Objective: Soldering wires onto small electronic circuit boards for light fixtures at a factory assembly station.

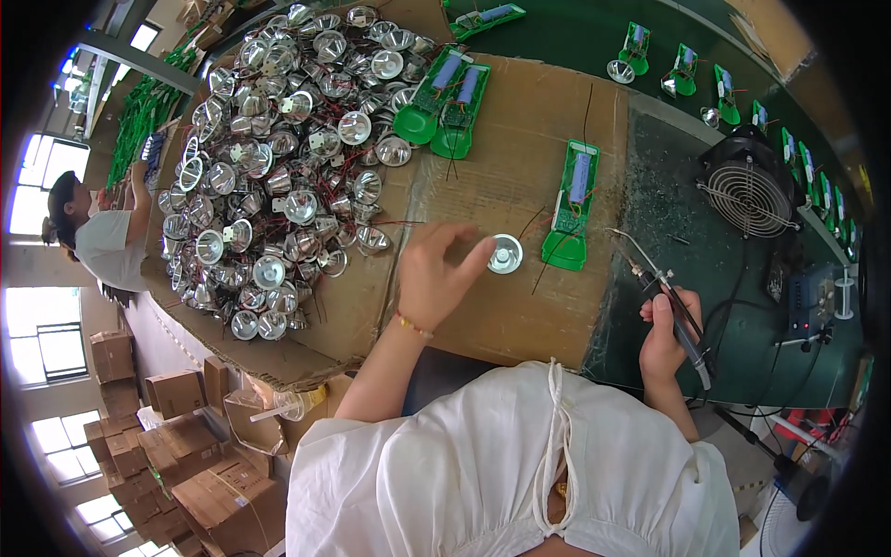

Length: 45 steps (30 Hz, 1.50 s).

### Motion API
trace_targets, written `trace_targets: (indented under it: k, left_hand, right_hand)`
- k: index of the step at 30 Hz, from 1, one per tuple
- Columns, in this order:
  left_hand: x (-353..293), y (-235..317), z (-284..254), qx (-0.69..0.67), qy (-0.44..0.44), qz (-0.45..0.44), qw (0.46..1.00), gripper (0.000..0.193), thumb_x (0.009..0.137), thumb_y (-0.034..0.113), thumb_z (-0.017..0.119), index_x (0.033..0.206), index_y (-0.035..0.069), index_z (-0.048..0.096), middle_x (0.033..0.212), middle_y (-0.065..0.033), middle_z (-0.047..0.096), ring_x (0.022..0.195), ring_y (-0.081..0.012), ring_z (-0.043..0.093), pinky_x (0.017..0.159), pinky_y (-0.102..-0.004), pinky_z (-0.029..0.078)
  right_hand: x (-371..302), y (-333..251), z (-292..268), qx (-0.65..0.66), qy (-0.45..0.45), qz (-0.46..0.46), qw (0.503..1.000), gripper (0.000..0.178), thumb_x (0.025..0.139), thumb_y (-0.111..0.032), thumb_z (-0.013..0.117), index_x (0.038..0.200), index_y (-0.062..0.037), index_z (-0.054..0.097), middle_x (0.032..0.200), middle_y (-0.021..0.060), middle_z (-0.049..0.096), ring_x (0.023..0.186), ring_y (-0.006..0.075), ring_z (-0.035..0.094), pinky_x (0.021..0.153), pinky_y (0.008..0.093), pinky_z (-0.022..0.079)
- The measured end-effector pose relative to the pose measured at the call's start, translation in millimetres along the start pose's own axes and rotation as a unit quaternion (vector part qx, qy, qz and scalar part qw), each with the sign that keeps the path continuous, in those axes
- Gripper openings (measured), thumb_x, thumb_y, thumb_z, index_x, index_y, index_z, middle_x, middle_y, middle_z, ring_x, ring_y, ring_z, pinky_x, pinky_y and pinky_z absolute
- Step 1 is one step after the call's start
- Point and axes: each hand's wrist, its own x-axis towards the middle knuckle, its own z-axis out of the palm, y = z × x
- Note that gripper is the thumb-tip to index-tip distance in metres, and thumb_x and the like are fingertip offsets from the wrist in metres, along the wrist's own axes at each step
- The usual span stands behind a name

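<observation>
A cardboard sheet [506,320], with a reflector heap [288,167] at its left, underlies the left hand [441,278], thumb and forefinger apart; beyond its right edge the right hand [661,345] clasps a soldering iron [690,345]; upon its right part lies a green housing [566,239]; centrally, one silver reflector [507,254].

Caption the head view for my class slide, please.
Right grip holding a soldering iron, left grip beside a silver reflector, near a green housing with blue battery.

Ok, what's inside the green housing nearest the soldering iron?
Inside the green housing: a blue cylindrical battery cell toward the far end and a green circuit board toward the near end. Whatever lies beneath them is covered.
</observation>
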Motion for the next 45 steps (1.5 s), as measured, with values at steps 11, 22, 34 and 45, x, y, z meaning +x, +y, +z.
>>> trace_targets:
  k: [11, 22, 34, 45]
  left_hand:
    - [30.9, 15.0, 43.4, -0.137, -0.189, -0.108, 0.966, 0.016, 0.081, 0.017, 0.064, 0.077, 0.001, 0.065, 0.067, -0.0079, 0.064, 0.060, -0.0174, 0.059, 0.056, -0.0286, 0.046]
    - [21.5, 32.3, 63.0, -0.066, -0.086, -0.050, 0.993, 0.015, 0.077, 0.014, 0.065, 0.069, 0.002, 0.063, 0.071, -0.0100, 0.056, 0.060, -0.0220, 0.054, 0.054, -0.0338, 0.042]
    - [24.1, 35.5, 66.6, -0.047, -0.087, -0.074, 0.992, 0.015, 0.076, 0.011, 0.066, 0.069, -0.001, 0.060, 0.069, -0.0092, 0.056, 0.059, -0.0193, 0.054, 0.054, -0.0304, 0.041]
    - [25.6, 33.7, 67.1, -0.054, -0.092, -0.092, 0.990, 0.018, 0.075, 0.013, 0.067, 0.067, -0.001, 0.060, 0.070, -0.0091, 0.056, 0.059, -0.0186, 0.053, 0.053, -0.0298, 0.041]
  right_hand:
    - [-5.5, -11.2, -3.1, 0.018, -0.021, 0.033, 0.999, 0.013, 0.082, -0.005, 0.059, 0.087, 0.0031, 0.050, 0.072, 0.0095, 0.056, 0.061, 0.0121, 0.054, 0.057, 0.0234, 0.044]
    - [12.2, 3.7, 17.0, -0.022, -0.072, -0.007, 0.997, 0.015, 0.078, -0.008, 0.067, 0.082, 0.0012, 0.056, 0.068, 0.0046, 0.058, 0.057, 0.0065, 0.049, 0.053, 0.0211, 0.040]
    - [21.3, -3.4, 28.9, 0.016, -0.072, 0.084, 0.994, 0.013, 0.079, -0.009, 0.067, 0.079, -0.0008, 0.057, 0.063, 0.0011, 0.057, 0.057, 0.0036, 0.049, 0.052, 0.0192, 0.039]
    - [14.9, -9.5, 15.0, 0.025, -0.058, 0.051, 0.997, 0.017, 0.082, -0.010, 0.064, 0.086, 0.0022, 0.053, 0.070, 0.0078, 0.059, 0.061, 0.0099, 0.056, 0.057, 0.0219, 0.045]
